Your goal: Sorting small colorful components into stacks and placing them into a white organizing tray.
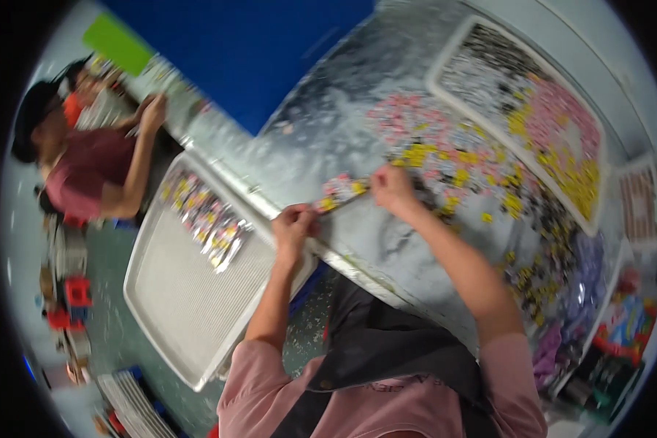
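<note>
Above the table edge, a narrow strip (343, 193) of small pink, yellow and pale pieces stretches between my two hands; blur hides what it is made of. My left hand (292, 230) is closed in a pinch on its near left end. At the far right end, the closed fingers of my right hand (394, 188) grip it. Just beyond that hand, loose small pieces (420, 155) in pink, yellow, white and black lie spread over the grey tabletop (314, 131).
A white tray (445, 87) of sorted small pieces stands at the back right. Left of the table, another white tray (175, 292) holds several filled clear packets (204, 219). A blue board (241, 58) lies ahead. Purple plastic bags (584, 285) sit at right. A co-worker (87, 160) works at far left.
</note>
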Demonstrator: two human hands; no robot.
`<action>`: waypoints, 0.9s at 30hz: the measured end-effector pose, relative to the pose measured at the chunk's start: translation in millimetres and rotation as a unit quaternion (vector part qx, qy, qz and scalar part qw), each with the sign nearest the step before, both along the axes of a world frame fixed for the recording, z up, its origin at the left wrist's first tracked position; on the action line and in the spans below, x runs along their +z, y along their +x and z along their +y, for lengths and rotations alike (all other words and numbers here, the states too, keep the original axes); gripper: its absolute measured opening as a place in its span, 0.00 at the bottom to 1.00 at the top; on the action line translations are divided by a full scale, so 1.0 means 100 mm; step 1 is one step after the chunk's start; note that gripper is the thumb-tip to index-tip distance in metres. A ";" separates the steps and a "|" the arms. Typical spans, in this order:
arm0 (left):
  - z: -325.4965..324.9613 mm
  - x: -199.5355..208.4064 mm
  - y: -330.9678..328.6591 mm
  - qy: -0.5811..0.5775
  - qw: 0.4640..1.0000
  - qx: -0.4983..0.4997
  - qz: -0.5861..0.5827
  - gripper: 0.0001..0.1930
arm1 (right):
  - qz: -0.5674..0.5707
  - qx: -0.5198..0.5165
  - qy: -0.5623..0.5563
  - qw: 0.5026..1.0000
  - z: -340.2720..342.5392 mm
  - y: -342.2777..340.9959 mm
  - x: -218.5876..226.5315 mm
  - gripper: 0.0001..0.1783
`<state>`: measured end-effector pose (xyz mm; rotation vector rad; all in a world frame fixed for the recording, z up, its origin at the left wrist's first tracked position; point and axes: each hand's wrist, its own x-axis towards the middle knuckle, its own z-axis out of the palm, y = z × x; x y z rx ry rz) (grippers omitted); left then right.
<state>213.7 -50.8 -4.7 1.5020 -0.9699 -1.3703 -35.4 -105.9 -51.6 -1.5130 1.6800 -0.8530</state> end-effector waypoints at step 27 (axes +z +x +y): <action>0.79 0.11 -0.92 -0.157 0.977 -0.138 -0.049 0.10 | 0.572 -0.289 0.067 0.765 4.16 -4.22 0.28 0.13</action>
